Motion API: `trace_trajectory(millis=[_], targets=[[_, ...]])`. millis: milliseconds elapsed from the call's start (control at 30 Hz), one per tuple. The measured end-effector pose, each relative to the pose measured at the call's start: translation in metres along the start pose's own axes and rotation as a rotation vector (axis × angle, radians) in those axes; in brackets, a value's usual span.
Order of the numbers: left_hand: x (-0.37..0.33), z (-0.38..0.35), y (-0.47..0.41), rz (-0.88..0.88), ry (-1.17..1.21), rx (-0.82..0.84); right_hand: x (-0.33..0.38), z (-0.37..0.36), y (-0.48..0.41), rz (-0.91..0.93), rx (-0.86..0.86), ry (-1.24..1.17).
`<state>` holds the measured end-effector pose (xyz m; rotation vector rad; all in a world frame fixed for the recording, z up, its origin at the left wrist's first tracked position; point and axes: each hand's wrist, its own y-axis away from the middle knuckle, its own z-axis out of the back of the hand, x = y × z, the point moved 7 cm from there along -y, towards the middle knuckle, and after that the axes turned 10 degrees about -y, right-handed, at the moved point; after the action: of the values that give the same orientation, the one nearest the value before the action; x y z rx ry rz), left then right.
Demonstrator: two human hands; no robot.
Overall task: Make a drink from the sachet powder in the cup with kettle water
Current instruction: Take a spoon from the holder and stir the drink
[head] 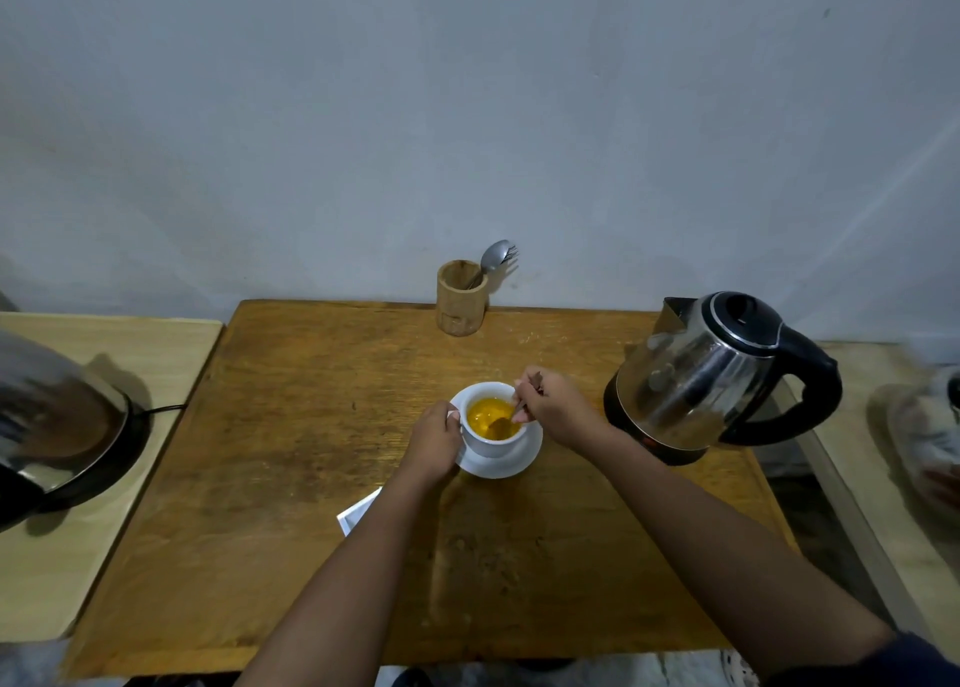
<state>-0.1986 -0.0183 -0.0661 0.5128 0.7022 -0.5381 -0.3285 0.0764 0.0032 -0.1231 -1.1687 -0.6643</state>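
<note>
Cup sat on saucer, centre frame, holding orange liquid. Left hand fingers clamped on cup; right hand fingers pinched spoon. Advice: stir slowly, keep cup braced, avoid slopping.

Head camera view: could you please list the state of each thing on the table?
cup: upright on saucer, holds orange liquid
left hand: gripping cup side
right hand: holding spoon in the cup
spoon: bowl dipped in liquid
kettle: upright on base, lid closed
wooden holder: upright, holding cutlery
</note>
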Motion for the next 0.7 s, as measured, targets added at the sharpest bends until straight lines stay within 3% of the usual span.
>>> trace_trajectory(millis=[267,500,600,700], targets=[[-0.001,0.0,0.0,-0.009,0.012,-0.003,0.017,0.0,0.004,0.097,-0.054,0.101],[0.0,0.001,0.0,-0.012,0.012,0.011,0.026,-0.026,0.017,0.272,0.114,0.171],[0.0,0.001,0.0,-0.004,-0.004,0.009,0.027,-0.023,0.021,0.217,0.214,0.212],[0.001,0.001,-0.001,-0.008,-0.041,0.005,0.026,-0.008,0.021,0.144,0.205,0.237]])
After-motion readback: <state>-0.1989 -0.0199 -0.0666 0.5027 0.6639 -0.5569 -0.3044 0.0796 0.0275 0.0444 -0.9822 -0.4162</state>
